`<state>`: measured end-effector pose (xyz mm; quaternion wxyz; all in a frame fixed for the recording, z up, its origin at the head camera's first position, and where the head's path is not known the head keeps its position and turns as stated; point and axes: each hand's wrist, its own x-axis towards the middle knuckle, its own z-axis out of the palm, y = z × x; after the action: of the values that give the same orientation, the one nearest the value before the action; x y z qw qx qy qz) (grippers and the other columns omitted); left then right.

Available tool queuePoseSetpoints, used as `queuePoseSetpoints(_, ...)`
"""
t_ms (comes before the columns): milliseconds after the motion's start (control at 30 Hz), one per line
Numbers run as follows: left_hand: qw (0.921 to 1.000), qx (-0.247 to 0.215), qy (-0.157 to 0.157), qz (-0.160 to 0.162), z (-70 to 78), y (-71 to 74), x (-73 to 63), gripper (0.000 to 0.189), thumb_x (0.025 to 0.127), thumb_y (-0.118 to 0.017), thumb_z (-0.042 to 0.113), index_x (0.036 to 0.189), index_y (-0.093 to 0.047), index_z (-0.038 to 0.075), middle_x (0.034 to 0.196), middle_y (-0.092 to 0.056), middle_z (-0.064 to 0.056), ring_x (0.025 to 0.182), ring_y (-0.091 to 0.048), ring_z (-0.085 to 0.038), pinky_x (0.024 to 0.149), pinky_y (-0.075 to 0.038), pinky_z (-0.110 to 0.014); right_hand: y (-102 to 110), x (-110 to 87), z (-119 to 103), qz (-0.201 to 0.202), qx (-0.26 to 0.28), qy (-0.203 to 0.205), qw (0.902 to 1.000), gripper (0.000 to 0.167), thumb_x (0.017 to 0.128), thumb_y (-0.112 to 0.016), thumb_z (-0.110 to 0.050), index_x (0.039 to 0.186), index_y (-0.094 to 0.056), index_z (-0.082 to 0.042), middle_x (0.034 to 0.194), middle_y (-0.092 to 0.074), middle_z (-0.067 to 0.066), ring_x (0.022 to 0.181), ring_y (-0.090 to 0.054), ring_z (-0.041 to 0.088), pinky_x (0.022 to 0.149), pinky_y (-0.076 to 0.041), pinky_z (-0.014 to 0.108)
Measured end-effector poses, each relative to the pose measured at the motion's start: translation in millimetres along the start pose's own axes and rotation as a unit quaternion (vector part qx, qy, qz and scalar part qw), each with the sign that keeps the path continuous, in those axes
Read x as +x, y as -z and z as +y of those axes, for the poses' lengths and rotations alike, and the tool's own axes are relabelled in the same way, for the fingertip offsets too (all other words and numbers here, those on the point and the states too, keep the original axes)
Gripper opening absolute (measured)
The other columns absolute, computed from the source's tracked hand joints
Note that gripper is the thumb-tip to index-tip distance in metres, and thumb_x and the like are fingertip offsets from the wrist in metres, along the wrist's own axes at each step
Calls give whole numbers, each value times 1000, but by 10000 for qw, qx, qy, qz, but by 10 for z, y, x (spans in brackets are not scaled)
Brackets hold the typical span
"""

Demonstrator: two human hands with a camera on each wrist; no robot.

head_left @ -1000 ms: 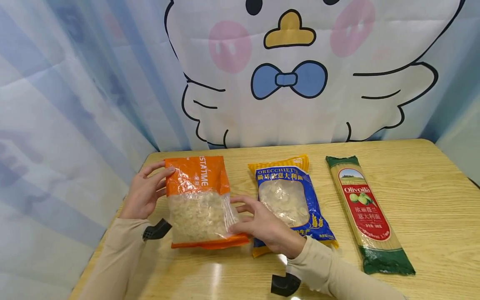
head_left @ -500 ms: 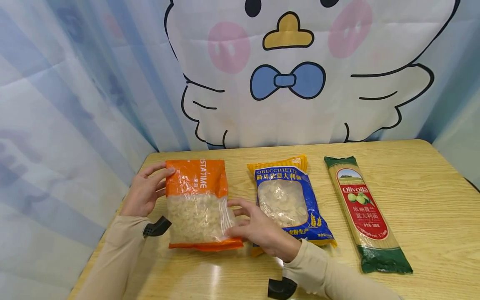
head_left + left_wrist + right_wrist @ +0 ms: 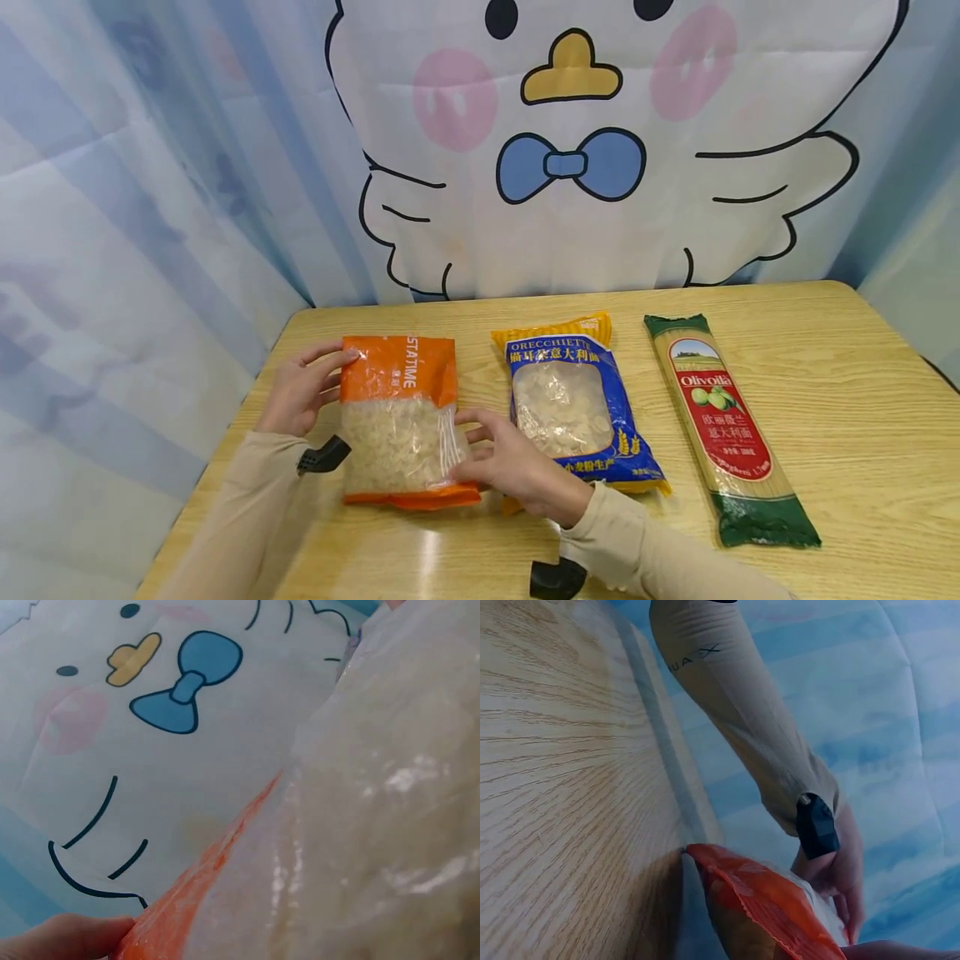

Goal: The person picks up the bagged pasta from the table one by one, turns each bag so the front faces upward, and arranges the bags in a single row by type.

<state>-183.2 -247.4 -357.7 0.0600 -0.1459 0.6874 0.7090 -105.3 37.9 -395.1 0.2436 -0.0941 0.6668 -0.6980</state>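
A pasta bag [image 3: 393, 442], orange at both ends with a clear middle full of small pale pieces, is between my hands on the left side of the table. My left hand [image 3: 300, 392] grips its upper left edge, thumb on the front. At the lower right edge, my right hand [image 3: 517, 467] holds it with the thumb near the orange bottom. The clear part of the bag [image 3: 397, 787] fills much of the left wrist view. In the right wrist view its orange end [image 3: 780, 892] is close to the tabletop; contact is hard to tell.
Right of the held bag lies a blue and yellow orecchiette bag [image 3: 566, 408], partly behind my right hand. Farther right is a long spaghetti pack [image 3: 731, 433] with green ends and a red label. A patterned curtain [image 3: 570, 242] hangs behind the wooden table [image 3: 847, 375].
The pasta bag has come down and slightly toward me, and it sits straighter. Both hands moved with it, keeping their hold. The head view has shifted a little.
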Motion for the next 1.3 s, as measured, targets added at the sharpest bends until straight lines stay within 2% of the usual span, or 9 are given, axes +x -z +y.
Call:
queuePoseSetpoints(267, 9998, 205, -4, 85, -78, 8, 65, 68, 89, -76, 25, 147, -45, 6, 88, -69, 10, 78, -72, -7, 72, -61, -24, -20, 29, 47, -18, -211, -18, 9998, 65, 81, -72, 7, 140, -45, -1, 125, -50, 22, 92, -63, 21, 73, -56, 29)
queuePoseSetpoints(467, 9992, 385, -5, 106, -131, 20, 112, 66, 89, -76, 25, 145, -47, 5, 86, -69, 10, 76, -72, -7, 69, -61, -24, -47, 26, 65, -16, -719, -5, 9974, 64, 82, -73, 4, 139, -44, -3, 128, -49, 23, 97, -62, 24, 64, -56, 30)
queuePoseSetpoints(600, 9984, 522, -14, 201, -174, 25, 138, 64, 89, -76, 25, 143, -48, 4, 86, -68, 11, 76, -71, -6, 70, -61, -24, -64, 34, 63, -17, -951, -61, 9954, 63, 84, -74, 2, 139, -42, -3, 128, -49, 22, 98, -63, 25, 62, -57, 32)
queuePoseSetpoints(900, 9976, 673, 76, 108, -261, 31, 201, 66, 91, -74, 23, 147, -44, 4, 85, -69, 9, 76, -71, -6, 70, -61, -26, -58, 69, 78, 50, -1713, 205, 9850, 61, 85, -74, 0, 136, -42, 1, 125, -54, 22, 99, -64, 28, 77, -55, 33)
queuePoseSetpoints(1167, 9972, 702, 202, 151, -304, 22, 256, 67, 90, -75, 24, 147, -44, 4, 87, -69, 6, 74, -71, -6, 69, -61, -25, -47, 126, 44, -41, -1840, 282, 9825, 56, 84, -72, 4, 131, -42, 2, 122, -56, 23, 99, -64, 30, 81, -55, 36)
queuePoseSetpoints(1300, 9970, 706, 289, 94, -318, 14, 281, 69, 90, -75, 24, 147, -43, 4, 87, -68, 6, 74, -70, -5, 69, -61, -24, -37, 127, 56, -227, -1836, 377, 9820, 55, 84, -69, 7, 131, -40, 4, 119, -59, 23, 98, -66, 30, 80, -56, 35)
